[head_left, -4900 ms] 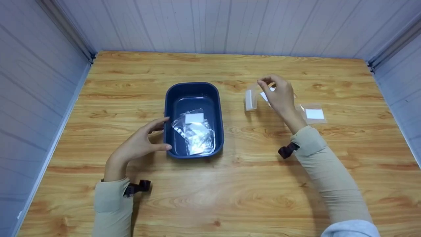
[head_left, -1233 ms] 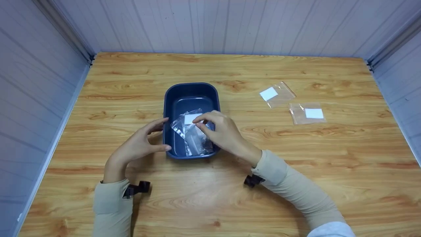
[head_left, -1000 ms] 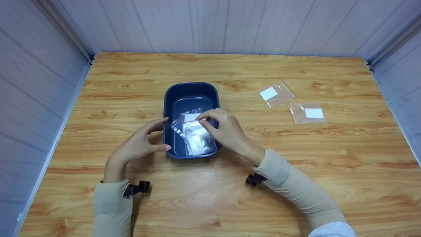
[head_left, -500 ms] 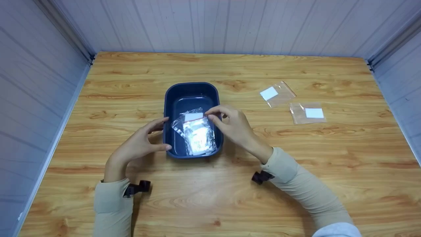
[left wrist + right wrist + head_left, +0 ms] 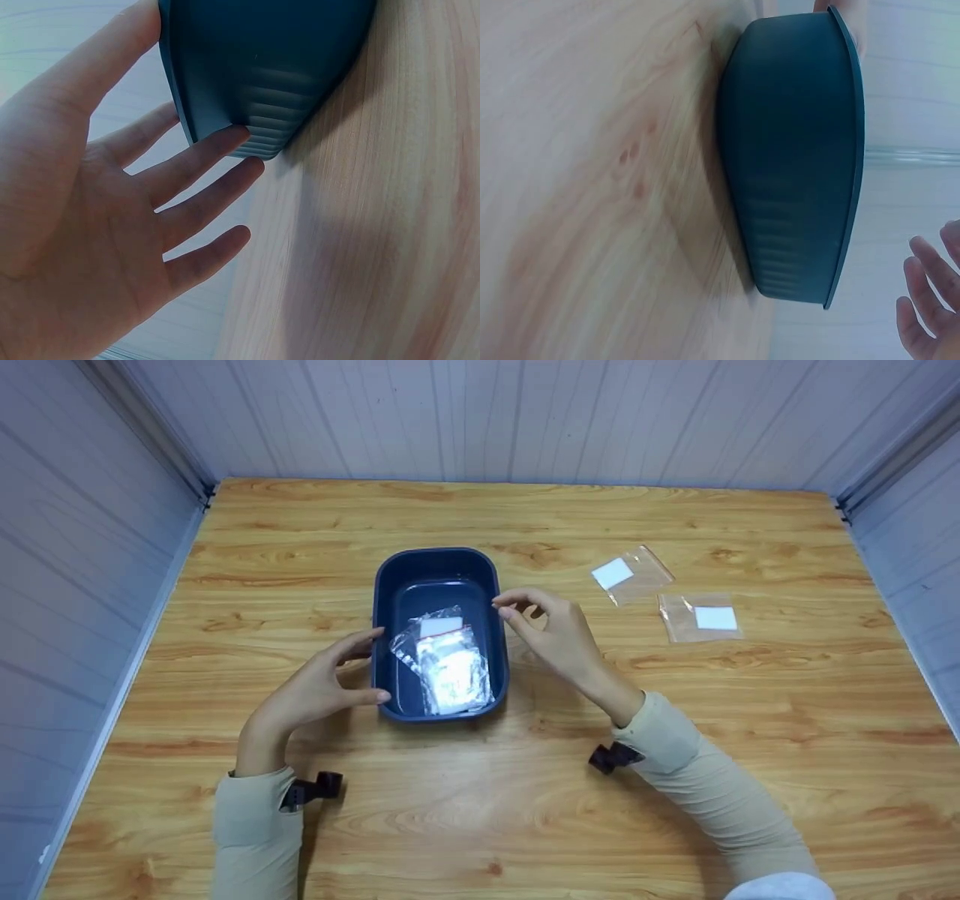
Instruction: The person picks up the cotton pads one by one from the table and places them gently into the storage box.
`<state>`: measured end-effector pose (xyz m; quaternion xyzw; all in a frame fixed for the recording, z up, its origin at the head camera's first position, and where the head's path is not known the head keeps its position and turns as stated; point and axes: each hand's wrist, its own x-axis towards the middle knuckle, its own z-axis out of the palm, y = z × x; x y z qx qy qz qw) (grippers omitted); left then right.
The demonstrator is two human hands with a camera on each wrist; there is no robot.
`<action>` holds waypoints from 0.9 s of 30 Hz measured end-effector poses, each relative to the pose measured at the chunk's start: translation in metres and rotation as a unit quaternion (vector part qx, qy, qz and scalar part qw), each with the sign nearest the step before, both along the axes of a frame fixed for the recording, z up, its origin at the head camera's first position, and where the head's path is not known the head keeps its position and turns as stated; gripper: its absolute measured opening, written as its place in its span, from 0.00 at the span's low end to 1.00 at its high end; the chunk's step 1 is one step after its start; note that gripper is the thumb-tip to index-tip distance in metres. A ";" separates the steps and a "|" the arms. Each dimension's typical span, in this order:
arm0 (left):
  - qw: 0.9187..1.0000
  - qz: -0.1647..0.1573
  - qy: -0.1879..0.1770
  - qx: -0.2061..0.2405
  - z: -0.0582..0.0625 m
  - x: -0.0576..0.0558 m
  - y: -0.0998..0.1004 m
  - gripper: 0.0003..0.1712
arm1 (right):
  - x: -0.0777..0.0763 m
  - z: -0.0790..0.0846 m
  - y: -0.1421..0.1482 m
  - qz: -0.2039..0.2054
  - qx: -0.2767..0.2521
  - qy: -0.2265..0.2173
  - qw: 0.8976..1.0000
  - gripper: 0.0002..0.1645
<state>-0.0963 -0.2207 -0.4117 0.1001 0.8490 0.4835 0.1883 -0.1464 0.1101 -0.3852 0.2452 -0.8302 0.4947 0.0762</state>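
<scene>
A dark blue rectangular bin [image 5: 397,556] stands left of the table's middle. Inside, at its near end, overlap several clear zip bags, the top zip bag [image 5: 454,671] showing a red seal line. My left hand [image 5: 319,682] rests against the bin's left side, thumb and fingertips at the rim; in the left wrist view its fingers are spread and fairly straight. Just right of the bin's right rim hovers my right hand [image 5: 551,630], fingers loosely bent and nothing seen between them. The right wrist view shows those fingers [image 5: 928,289] apart from the bin's outer wall [image 5: 791,150].
Two more clear zip bags, each with a white label, lie flat on the wooden table at right: one tilted zip bag [image 5: 634,575] farther back, another zip bag [image 5: 701,618] nearer. Grey panel walls [image 5: 480,420] border the table at the back and sides.
A zip bag from the right side of the table is now in the bin, let go by my right hand. That hand has drawn back rightward over the rim. My left hand stays put.
</scene>
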 end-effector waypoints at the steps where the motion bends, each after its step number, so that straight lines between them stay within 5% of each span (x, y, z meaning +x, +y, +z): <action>1: 1.000 0.002 -0.001 -0.002 0.000 0.000 0.000 0.52 | 0.000 0.000 0.001 -0.002 0.003 0.001 1.000 0.10; 27: 1.000 0.002 -0.004 -0.001 0.002 0.001 0.000 0.53 | -0.015 0.000 0.046 -0.024 0.016 0.017 0.999 0.12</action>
